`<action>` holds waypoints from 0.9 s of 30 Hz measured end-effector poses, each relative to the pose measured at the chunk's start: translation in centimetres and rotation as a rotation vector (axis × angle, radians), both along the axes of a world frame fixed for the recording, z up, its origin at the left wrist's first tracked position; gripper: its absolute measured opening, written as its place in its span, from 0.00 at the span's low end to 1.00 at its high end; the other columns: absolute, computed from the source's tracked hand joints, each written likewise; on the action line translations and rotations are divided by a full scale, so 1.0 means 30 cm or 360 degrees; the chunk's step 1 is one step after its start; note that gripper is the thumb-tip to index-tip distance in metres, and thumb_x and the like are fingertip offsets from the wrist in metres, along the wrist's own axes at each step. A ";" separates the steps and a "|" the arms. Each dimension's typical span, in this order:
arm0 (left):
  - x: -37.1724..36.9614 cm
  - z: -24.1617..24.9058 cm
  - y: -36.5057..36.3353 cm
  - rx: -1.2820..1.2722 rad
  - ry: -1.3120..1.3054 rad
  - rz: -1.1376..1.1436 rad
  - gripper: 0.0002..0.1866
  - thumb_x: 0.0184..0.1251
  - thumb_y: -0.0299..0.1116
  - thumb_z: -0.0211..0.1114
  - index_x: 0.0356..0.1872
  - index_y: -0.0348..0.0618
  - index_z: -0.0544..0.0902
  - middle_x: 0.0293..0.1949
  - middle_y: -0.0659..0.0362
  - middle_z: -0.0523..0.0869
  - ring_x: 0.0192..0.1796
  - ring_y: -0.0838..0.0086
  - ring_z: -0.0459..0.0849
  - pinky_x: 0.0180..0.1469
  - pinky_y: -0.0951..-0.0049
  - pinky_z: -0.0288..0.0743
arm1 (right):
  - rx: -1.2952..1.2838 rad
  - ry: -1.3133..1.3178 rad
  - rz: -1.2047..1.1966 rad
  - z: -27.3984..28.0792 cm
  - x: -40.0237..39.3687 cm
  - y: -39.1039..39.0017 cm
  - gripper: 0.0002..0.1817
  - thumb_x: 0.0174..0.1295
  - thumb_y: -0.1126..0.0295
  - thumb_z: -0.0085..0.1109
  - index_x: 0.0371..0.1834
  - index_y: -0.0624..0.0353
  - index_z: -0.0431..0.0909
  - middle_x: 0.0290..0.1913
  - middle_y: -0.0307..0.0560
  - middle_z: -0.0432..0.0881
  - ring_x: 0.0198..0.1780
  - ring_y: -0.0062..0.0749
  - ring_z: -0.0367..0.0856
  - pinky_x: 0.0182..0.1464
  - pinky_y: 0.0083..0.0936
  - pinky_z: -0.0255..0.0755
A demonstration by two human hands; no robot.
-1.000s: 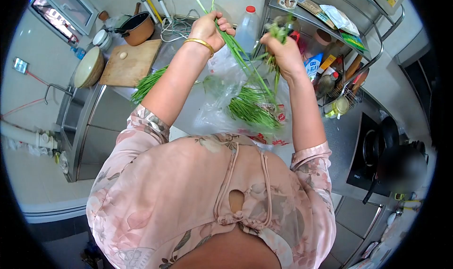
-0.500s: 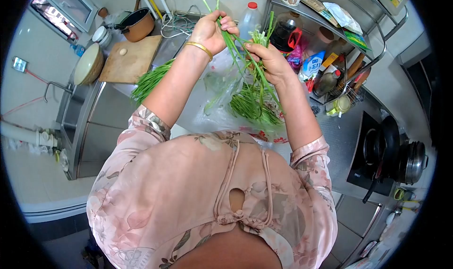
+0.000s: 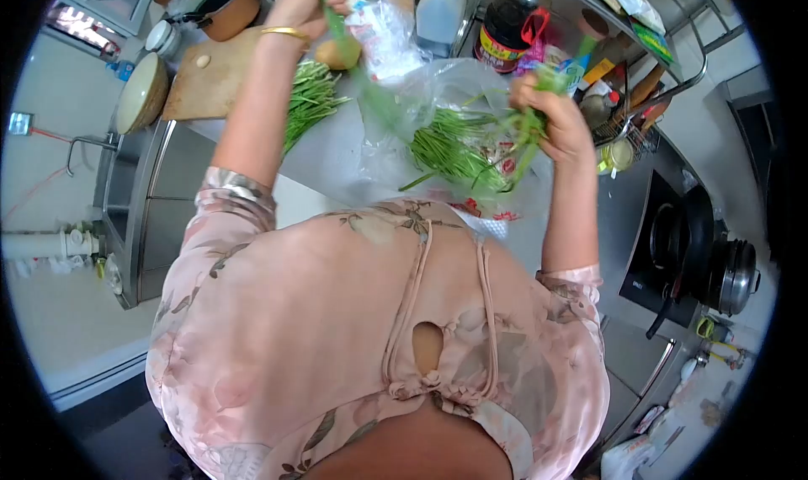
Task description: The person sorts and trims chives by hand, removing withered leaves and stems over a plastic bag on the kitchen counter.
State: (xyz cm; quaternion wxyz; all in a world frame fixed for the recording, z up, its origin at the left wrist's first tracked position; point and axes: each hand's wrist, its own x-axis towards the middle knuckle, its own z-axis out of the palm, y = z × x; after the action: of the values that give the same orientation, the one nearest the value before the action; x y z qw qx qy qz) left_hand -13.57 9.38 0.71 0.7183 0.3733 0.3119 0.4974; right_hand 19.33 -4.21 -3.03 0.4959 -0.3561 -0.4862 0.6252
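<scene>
My left hand [image 3: 310, 10], with a gold bangle at the wrist, is raised at the top and closed round a few garlic chives [image 3: 337, 38], which are smeared by motion. On the right, my right hand [image 3: 555, 120] grips a bunch of garlic chives [image 3: 528, 126] that droops from the fist. Between the hands, a loose pile of chives [image 3: 454, 146] lies on a clear plastic bag [image 3: 379, 156] on the counter. Under my left forearm is a second, neater heap of chives [image 3: 311, 99].
A cutting board [image 3: 210, 80] with a small pale round item stands left, beside a large bowl [image 3: 140, 93] and an orange pot [image 3: 229, 13]. Behind are a jug [image 3: 439, 17] and a dark jar [image 3: 505, 38]. To the right, a pan [image 3: 697, 227] sits on the cooktop.
My hands have moved apart. The left went up and left, pulling a few chives away; the right went right and down with its bunch.
</scene>
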 end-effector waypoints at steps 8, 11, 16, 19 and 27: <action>-0.500 -0.444 0.125 0.0906 0.2774 0.0231 0.15 0.60 0.38 0.52 0.43 0.39 0.75 0.34 0.45 0.80 0.40 0.53 0.77 0.44 0.60 0.68 | -0.0127 -0.0319 -0.0355 -0.026 0.240 -0.258 0.09 0.44 0.71 0.52 0.30 0.59 0.69 0.26 0.42 0.74 0.23 0.21 0.69 0.24 0.16 0.61; -0.528 -0.553 0.069 0.0725 0.3072 0.0107 0.16 0.58 0.36 0.53 0.47 0.45 0.75 0.42 0.45 0.78 0.47 0.52 0.75 0.49 0.59 0.68 | -0.0287 -0.1077 -0.0081 -0.137 0.167 -0.242 0.13 0.45 0.69 0.53 0.35 0.60 0.74 0.25 0.41 0.76 0.26 0.24 0.73 0.28 0.20 0.65; -0.472 -0.621 0.027 0.0484 0.3272 0.0084 0.25 0.51 0.36 0.58 0.54 0.53 0.70 0.53 0.53 0.71 0.56 0.59 0.70 0.54 0.55 0.66 | -0.0287 -0.2325 0.0117 -0.434 0.060 -0.165 0.16 0.47 0.66 0.56 0.39 0.61 0.75 0.33 0.56 0.79 0.36 0.43 0.78 0.40 0.34 0.70; -0.356 -0.538 -0.030 0.0641 0.3264 0.0325 0.25 0.50 0.35 0.59 0.54 0.53 0.71 0.50 0.52 0.73 0.54 0.59 0.70 0.54 0.56 0.65 | -0.0447 -0.2637 0.0197 -0.511 0.054 -0.157 0.18 0.46 0.64 0.58 0.41 0.59 0.75 0.35 0.57 0.79 0.41 0.48 0.77 0.44 0.38 0.70; 0.344 -0.289 -0.437 0.1610 0.1211 -0.0779 0.10 0.51 0.25 0.60 0.36 0.41 0.77 0.34 0.54 0.77 0.38 0.66 0.77 0.42 0.71 0.71 | -0.0279 -0.2657 0.0544 -0.381 -0.010 -0.308 0.18 0.43 0.63 0.60 0.40 0.51 0.77 0.36 0.52 0.80 0.40 0.46 0.78 0.39 0.37 0.71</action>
State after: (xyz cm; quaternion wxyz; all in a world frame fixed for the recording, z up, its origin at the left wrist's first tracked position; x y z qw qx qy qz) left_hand -3.25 -3.74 -7.96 0.3874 0.8723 0.1785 0.2392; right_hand 19.02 -13.45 -14.45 -0.1549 -0.6587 -0.6890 0.2596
